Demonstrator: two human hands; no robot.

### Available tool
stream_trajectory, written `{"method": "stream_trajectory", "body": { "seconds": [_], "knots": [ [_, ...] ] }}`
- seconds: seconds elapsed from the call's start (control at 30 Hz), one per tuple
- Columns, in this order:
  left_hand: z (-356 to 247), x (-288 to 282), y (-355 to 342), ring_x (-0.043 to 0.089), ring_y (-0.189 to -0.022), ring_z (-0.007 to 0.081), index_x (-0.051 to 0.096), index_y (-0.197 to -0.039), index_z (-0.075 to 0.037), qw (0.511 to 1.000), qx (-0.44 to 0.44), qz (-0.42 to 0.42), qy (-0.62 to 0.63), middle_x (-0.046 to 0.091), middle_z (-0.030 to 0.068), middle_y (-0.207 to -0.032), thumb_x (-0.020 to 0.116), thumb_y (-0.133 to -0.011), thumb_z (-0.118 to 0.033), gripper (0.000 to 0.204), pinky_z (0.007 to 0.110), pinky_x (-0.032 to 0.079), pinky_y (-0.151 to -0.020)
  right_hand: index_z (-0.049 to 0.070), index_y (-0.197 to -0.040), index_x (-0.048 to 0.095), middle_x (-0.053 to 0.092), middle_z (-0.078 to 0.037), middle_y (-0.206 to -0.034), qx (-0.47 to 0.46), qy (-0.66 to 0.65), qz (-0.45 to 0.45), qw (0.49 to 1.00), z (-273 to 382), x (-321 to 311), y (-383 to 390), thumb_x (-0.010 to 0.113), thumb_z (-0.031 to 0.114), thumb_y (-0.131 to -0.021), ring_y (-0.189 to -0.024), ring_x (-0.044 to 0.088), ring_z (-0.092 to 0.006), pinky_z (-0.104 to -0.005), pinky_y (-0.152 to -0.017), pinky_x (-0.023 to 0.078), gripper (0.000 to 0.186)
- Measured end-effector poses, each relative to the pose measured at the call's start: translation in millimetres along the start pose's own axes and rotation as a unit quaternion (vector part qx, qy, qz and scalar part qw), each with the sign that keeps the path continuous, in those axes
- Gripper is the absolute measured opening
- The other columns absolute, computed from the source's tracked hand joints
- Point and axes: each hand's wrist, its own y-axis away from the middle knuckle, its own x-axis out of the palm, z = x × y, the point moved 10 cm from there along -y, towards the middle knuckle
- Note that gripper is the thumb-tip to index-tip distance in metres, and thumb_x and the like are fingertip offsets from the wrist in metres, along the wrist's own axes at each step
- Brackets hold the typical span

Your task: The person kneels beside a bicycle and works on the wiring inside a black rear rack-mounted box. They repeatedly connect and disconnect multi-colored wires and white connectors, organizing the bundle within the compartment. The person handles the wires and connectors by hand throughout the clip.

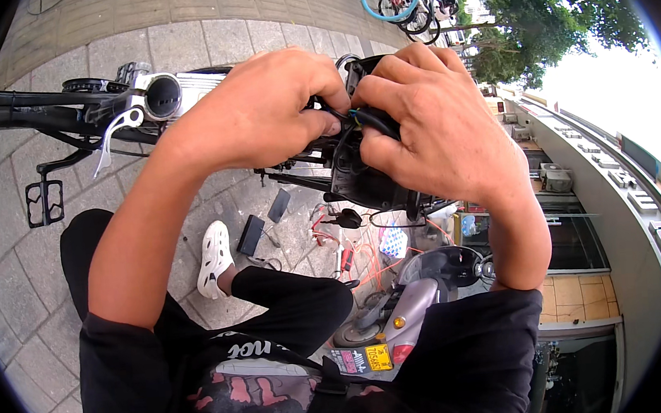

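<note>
My left hand (264, 107) is closed, with thumb and index finger pinched together over thin dark wires. Opposite it, my right hand (437, 124) is closed around a thick black cable (377, 121). Coloured wire ends, some blue-green and yellowish, come out of the cable between my two hands. Both hands are over an opened black housing (367, 184) at the front of an electric bike (51, 108). My fingers partly hide the wires, so I cannot make out how they are joined. A key-like black piece (347, 218) hangs below the housing.
A silver seat-clamp lever (113, 138) and a black pedal (44, 202) stick out at left. On the paving lie a black box (250, 234), a flat dark piece (279, 205) and tangled orange cords (367, 254). A parked scooter (416, 308) stands close at my right.
</note>
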Motion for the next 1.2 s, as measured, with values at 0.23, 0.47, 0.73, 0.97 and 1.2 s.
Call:
{"method": "stream_trajectory", "body": {
  "seconds": [0.23,0.47,0.73,0.97,1.2],
  "knots": [
    [2,-1,-2,0.074,-0.105,0.0351,0.080,-0.109,0.000,0.997,-0.009,0.049,0.058,0.078,0.0126,-0.107,0.086,-0.097,-0.011,0.018,0.044,0.059,-0.097,0.005,-0.106,0.083,0.077,-0.013,-0.105,0.001,-0.012,-0.014,1.000,-3,-2,3,0.072,0.029,-0.096,-0.116,0.070,-0.0351,-0.0510,-0.114,0.049,0.028],
    [-6,1,-3,0.075,-0.094,0.0381,0.079,-0.100,0.000,0.999,0.027,-0.004,-0.032,0.075,0.0139,-0.100,0.083,-0.097,-0.010,0.011,0.047,0.060,-0.085,0.005,-0.108,0.084,0.078,-0.014,-0.108,0.007,-0.020,-0.024,0.999,-1,-3,6,0.072,0.025,-0.096,-0.119,0.070,-0.0362,-0.0522,-0.117,0.048,0.027],
    [-9,0,3,0.075,-0.091,0.0397,0.080,-0.095,-0.002,0.985,-0.002,-0.097,-0.140,0.075,0.0110,-0.096,0.085,-0.095,-0.014,0.013,0.051,0.059,-0.080,0.005,-0.106,0.088,0.083,-0.010,-0.107,-0.012,-0.101,-0.052,0.994,-10,-8,4,0.080,0.033,-0.113,-0.108,0.073,-0.0310,-0.0457,-0.102,0.054,0.031],
    [-11,0,0,0.074,-0.098,0.0340,0.083,-0.099,-0.006,0.984,0.015,-0.096,-0.149,0.076,0.0073,-0.098,0.088,-0.094,-0.020,0.016,0.048,0.059,-0.084,0.012,-0.108,0.088,0.078,-0.012,-0.117,0.032,-0.171,0.012,0.985,-33,8,-6,0.075,0.029,-0.109,-0.120,0.072,-0.0369,-0.0503,-0.117,0.050,0.022],
    [-18,-1,0,0.072,-0.101,0.0324,0.082,-0.099,-0.007,0.985,0.060,-0.110,-0.122,0.076,0.0064,-0.098,0.091,-0.091,-0.016,0.015,0.047,0.059,-0.088,0.011,-0.106,0.086,0.071,-0.008,-0.132,-0.007,0.001,-0.045,0.999,-19,-5,2,0.080,0.016,-0.097,-0.131,0.063,-0.0329,-0.0493,-0.116,0.048,0.012]
  ]
}}
